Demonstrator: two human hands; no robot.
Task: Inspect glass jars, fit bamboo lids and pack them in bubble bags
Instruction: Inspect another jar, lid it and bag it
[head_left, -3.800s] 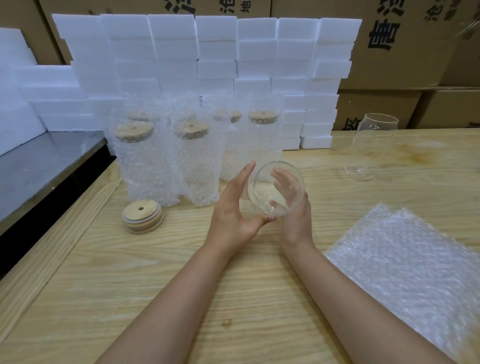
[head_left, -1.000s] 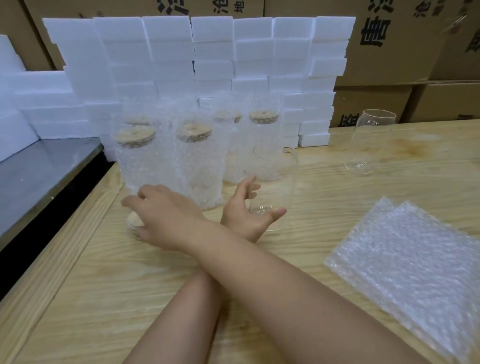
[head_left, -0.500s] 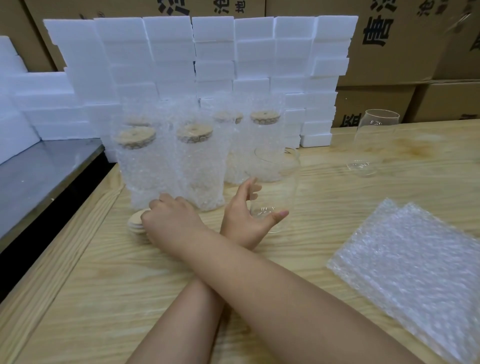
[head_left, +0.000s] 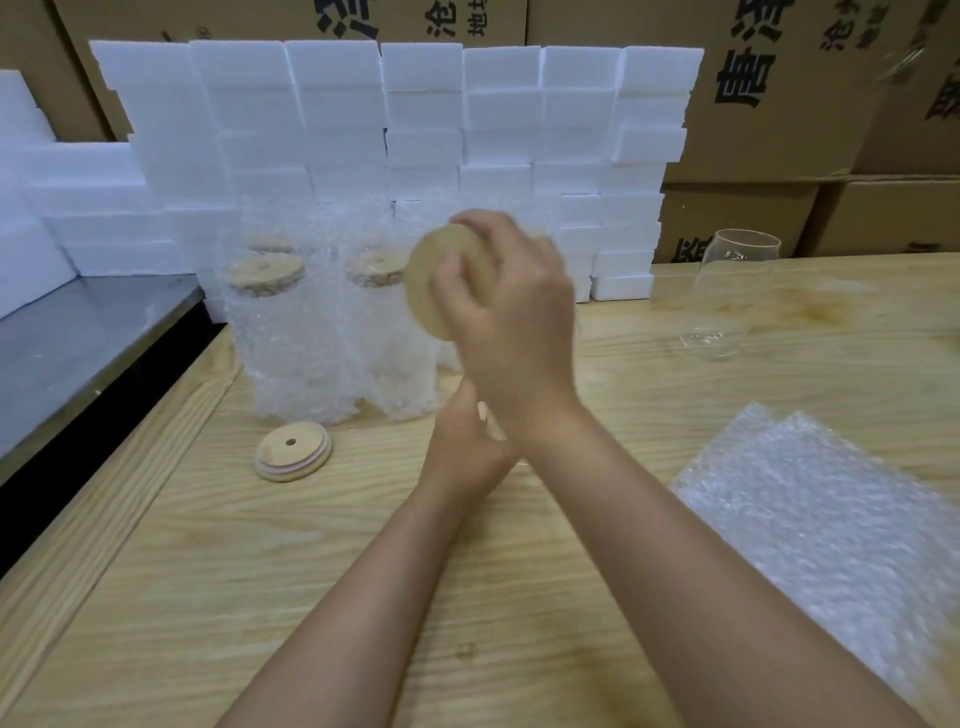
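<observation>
My right hand (head_left: 511, 332) grips a bamboo lid (head_left: 423, 291), fingers curled over its rim, and holds it tilted on edge in the air just in front of the wrapped jars (head_left: 291, 338), level with their tops at the right end of the row. My left hand (head_left: 462, 447) sits low before the wrapped jars, under my right wrist. Its fingers are hidden behind that wrist, so I cannot tell whether they are spread or closed on anything. A small stack of spare lids (head_left: 293, 451) lies flat on the wooden table (head_left: 208, 571), just in front of the wrapped jars. A bare glass jar (head_left: 732, 296) stands well to their right, and the flat bubble bags (head_left: 831, 530) lie to their right and nearer to me. White foam blocks (head_left: 415, 130) are stacked right behind the wrapped jars.
</observation>
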